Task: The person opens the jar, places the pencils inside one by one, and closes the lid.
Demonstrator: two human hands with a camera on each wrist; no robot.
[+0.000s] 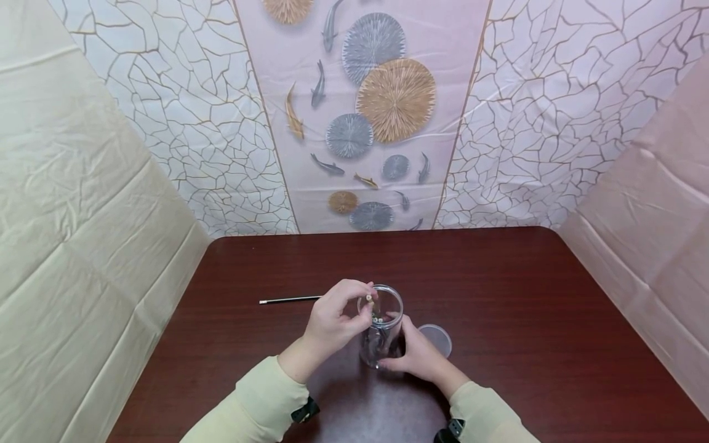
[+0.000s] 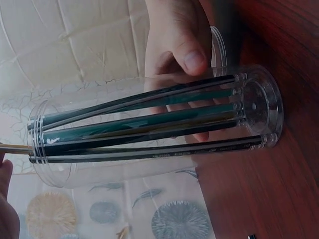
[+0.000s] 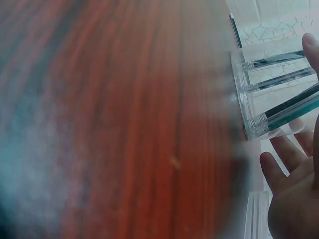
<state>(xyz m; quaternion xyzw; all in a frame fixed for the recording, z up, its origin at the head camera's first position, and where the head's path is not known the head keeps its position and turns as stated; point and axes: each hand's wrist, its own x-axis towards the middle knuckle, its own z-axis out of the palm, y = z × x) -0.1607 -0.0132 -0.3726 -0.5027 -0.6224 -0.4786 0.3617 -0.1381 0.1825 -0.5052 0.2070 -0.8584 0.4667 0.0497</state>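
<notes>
A clear cylindrical jar (image 1: 381, 344) stands on the table, holding several dark and green pencils (image 2: 139, 122) with their eraser ends down. My right hand (image 1: 418, 354) grips the jar's side, thumb and fingers around it. At the jar's mouth my left hand (image 1: 335, 314) pinches the top of a yellowish pencil (image 2: 15, 149) between thumb and fingers. That pencil's lower part passes inside the rim, among the others. In the right wrist view the right hand (image 3: 299, 184) is beside the jar's base (image 3: 244, 99).
A round clear lid (image 1: 436, 340) lies on the table just right of the jar, behind the right hand. A black pencil (image 1: 289, 300) with a pale end lies to the left, partly hidden by the left hand. The dark red table (image 1: 526, 295) meets patterned cloth behind.
</notes>
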